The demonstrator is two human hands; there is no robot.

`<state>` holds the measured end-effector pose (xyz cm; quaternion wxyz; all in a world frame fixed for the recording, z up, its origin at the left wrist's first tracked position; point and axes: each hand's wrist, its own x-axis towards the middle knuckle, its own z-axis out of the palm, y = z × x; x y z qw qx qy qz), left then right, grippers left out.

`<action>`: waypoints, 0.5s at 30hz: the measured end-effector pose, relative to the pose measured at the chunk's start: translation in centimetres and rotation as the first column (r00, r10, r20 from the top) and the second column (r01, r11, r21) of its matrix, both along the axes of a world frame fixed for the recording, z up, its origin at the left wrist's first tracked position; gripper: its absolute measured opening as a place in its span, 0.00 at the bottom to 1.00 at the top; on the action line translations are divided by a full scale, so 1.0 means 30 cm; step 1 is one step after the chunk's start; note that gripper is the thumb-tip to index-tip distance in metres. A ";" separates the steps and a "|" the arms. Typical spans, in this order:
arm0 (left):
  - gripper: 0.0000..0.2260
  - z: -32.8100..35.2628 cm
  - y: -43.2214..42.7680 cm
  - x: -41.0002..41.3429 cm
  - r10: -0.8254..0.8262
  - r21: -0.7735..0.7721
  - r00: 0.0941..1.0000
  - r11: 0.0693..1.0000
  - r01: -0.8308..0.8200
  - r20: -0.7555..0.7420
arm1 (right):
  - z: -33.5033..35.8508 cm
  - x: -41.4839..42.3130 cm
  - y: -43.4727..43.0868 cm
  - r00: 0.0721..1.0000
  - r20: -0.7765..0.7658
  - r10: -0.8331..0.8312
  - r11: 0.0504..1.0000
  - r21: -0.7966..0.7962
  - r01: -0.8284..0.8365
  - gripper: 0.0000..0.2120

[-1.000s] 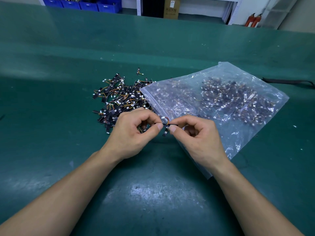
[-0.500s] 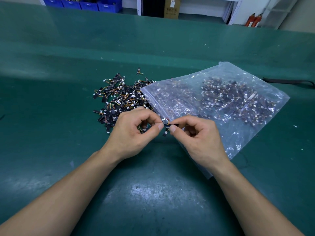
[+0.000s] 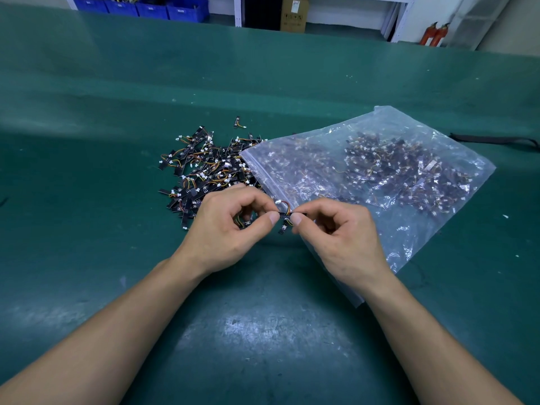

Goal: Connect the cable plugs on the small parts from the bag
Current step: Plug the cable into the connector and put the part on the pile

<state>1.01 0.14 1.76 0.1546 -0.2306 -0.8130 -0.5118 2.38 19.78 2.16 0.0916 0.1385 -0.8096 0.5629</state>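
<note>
- Cardboard box (image 3: 294,13) on the floor beyond the table: a white label near its top and a dark printed block lower on its front, both too small and blurred to read.
- Blue bins (image 3: 187,11) beside it: faint pale marks on their fronts, none legible.
- Held small part (image 3: 285,215) and the clear bag (image 3: 409,244): no lettering can be made out on either.
</note>
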 end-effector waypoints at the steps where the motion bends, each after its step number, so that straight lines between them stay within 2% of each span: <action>1: 0.06 0.000 0.000 0.000 0.001 -0.003 1.000 1.000 -0.001 0.000 | 0.000 0.001 0.000 1.000 0.004 -0.002 1.000 0.003 0.002 0.04; 4: 0.03 0.001 0.002 0.000 0.008 -0.019 1.000 1.000 -0.008 -0.005 | 0.002 0.003 -0.001 0.999 0.031 -0.009 1.000 -0.019 0.009 0.03; 8: 0.04 0.003 0.003 0.001 0.016 -0.027 1.000 0.999 -0.016 -0.002 | 0.006 0.005 -0.002 0.998 0.056 -0.004 0.997 -0.072 0.008 0.01; 15: 0.03 0.006 0.003 0.004 0.000 -0.008 1.000 1.000 0.000 0.001 | 0.007 0.002 -0.001 0.999 0.042 0.005 0.998 -0.056 -0.003 0.10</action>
